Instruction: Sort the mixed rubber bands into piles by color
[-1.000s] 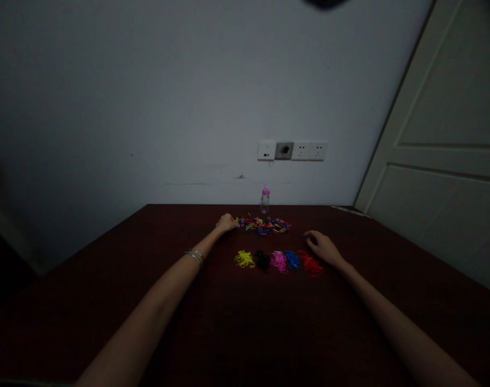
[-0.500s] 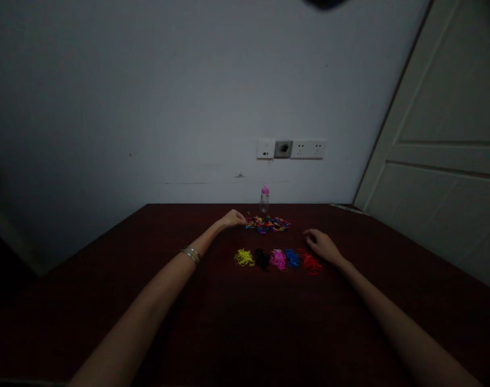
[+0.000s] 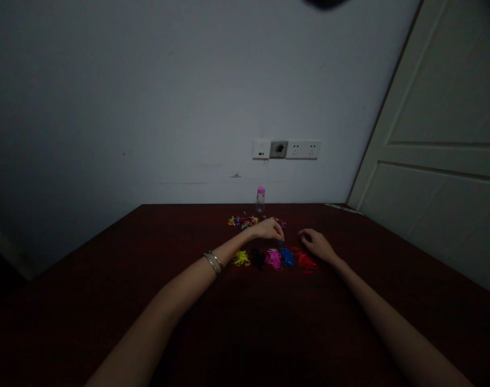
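My left hand (image 3: 270,229), with bracelets on its wrist, reaches over the table just beyond the blue pile. Its fingers are pinched together, and a small blue rubber band (image 3: 281,243) shows at the tips. Below it lie small piles of rubber bands: yellow (image 3: 241,258), black (image 3: 258,259), pink (image 3: 274,259), blue (image 3: 287,257) and red (image 3: 306,260). My right hand (image 3: 316,245) rests on the table behind the red pile, thumb and fingers loosely apart, holding nothing I can see. A mixed heap of coloured bands (image 3: 239,221) lies farther back, partly hidden by my left hand.
A clear bottle with a pink cap (image 3: 260,200) stands behind the mixed heap, near the wall. Wall sockets (image 3: 303,150) are above the dark red table (image 3: 245,322). A pale panelled door (image 3: 438,188) is at the right.
My left hand has moved right from the mixed heap to above the blue pile, with a blue band at its fingertips. My right hand stays by the red pile. The view has shifted slightly.
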`<state>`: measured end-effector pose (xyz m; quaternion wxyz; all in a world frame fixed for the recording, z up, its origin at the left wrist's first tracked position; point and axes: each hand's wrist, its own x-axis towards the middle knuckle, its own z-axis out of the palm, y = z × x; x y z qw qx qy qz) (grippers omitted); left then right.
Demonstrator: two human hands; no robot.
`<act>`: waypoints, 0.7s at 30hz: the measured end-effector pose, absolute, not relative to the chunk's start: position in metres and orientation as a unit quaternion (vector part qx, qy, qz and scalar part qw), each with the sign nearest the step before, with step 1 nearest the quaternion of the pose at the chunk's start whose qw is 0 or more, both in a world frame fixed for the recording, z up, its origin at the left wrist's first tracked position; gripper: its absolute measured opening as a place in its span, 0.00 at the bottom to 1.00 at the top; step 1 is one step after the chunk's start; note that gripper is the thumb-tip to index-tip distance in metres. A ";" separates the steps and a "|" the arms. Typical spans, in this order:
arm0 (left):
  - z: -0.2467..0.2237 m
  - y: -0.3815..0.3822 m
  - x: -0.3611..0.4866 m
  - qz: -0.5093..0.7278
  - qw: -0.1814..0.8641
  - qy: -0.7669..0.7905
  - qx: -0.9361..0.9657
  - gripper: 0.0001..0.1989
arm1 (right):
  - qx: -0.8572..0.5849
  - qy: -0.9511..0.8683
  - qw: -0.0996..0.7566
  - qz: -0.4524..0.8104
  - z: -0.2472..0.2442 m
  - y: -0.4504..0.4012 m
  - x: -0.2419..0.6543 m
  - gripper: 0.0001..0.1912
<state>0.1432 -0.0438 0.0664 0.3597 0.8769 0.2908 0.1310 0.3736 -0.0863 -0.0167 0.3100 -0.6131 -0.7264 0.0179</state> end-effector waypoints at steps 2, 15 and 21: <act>0.062 -0.053 0.150 0.110 0.344 0.286 0.888 0.06 | -0.612 -0.728 0.307 0.020 -0.017 -0.086 0.374 0.13; 0.042 -0.037 0.130 0.212 0.330 0.316 0.864 0.20 | -0.607 -0.739 0.293 0.016 -0.017 -0.085 0.375 0.12; 0.034 0.004 0.073 0.426 0.334 0.447 0.712 0.24 | -0.614 -0.735 0.288 0.016 -0.017 -0.085 0.375 0.12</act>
